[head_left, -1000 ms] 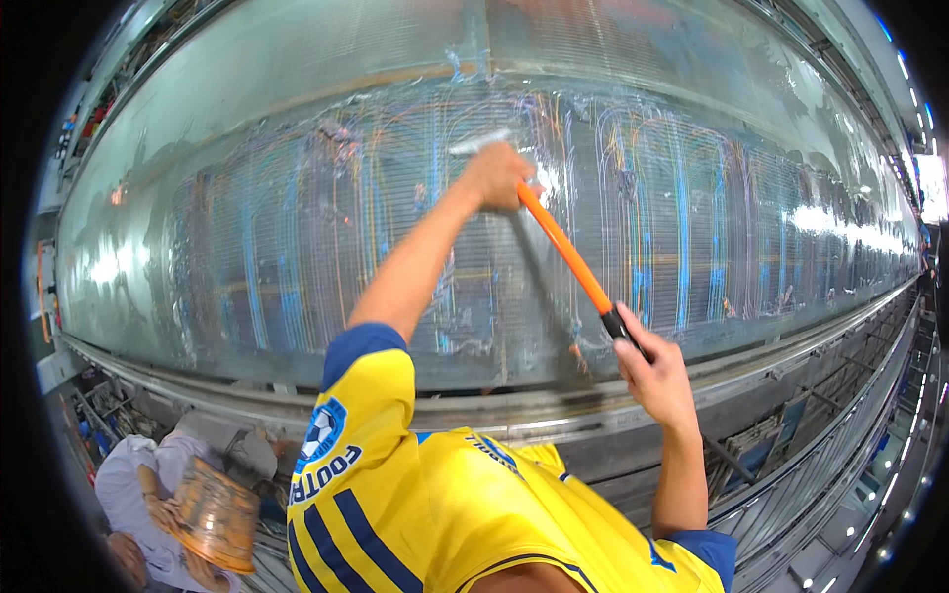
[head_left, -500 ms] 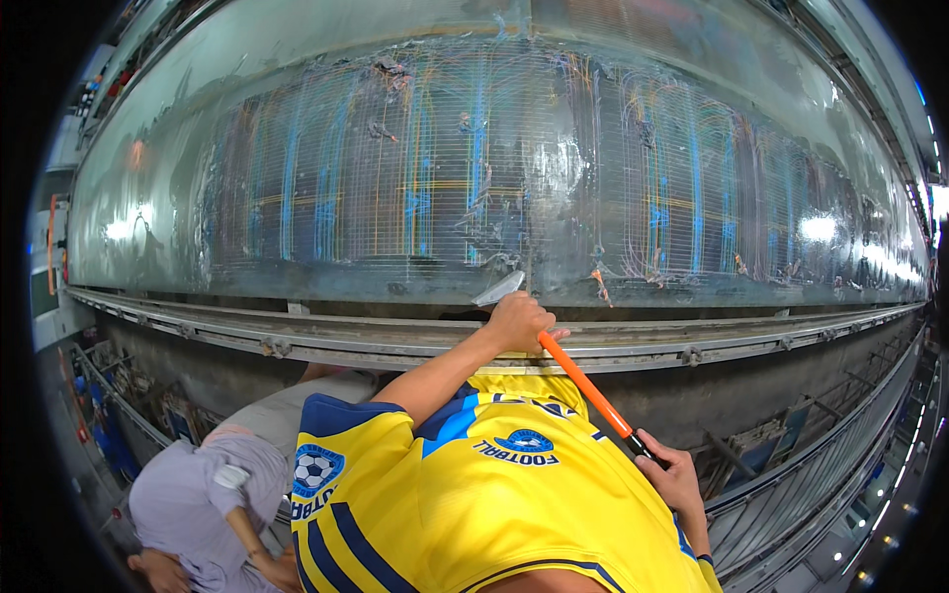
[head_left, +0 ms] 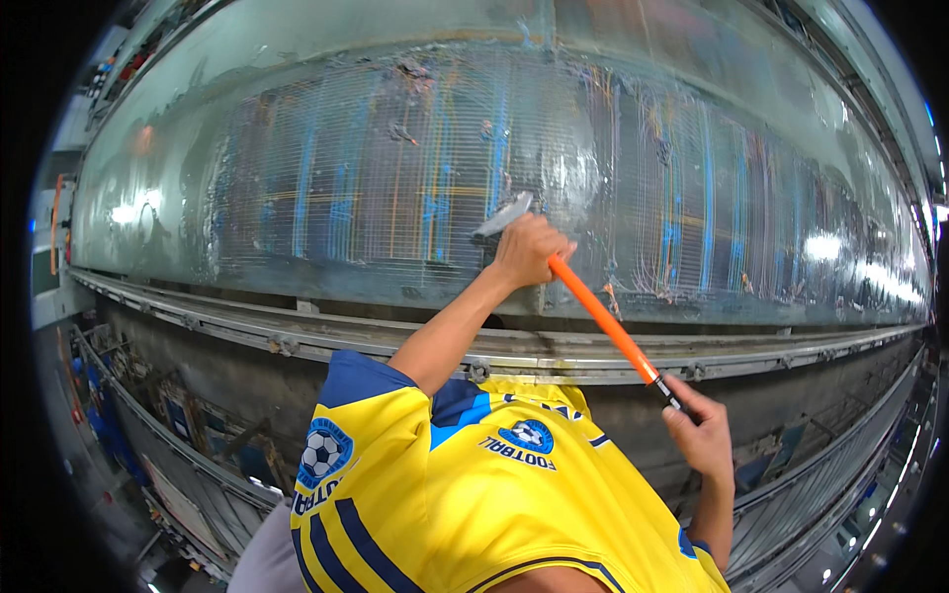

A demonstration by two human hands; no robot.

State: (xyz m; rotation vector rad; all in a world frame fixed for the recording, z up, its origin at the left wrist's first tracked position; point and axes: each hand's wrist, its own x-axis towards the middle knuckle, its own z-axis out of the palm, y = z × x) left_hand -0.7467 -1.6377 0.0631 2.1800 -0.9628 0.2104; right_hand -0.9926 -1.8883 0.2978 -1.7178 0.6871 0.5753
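Observation:
My left hand (head_left: 527, 250) is closed around a scraper's orange handle (head_left: 603, 321) close to its grey blade (head_left: 502, 217). The blade lies flat against a big wet panel (head_left: 376, 178) covered in fine lines and blue streaks. Lower right, my right hand (head_left: 704, 435) holds the handle's black end. The tool slants from the blade at upper left down to that hand. My yellow jersey (head_left: 465, 504) with blue stripes fills the lower middle.
A grey metal rail with bolts (head_left: 287, 336) runs under the panel across the whole view. Below it are dark frames and racks (head_left: 178, 415). A bit of grey cloth from another person (head_left: 267, 563) shows at the lower edge.
The blade slid down the panel with both hands, then came back up a little. The person in grey at the lower left has mostly dropped out of view.

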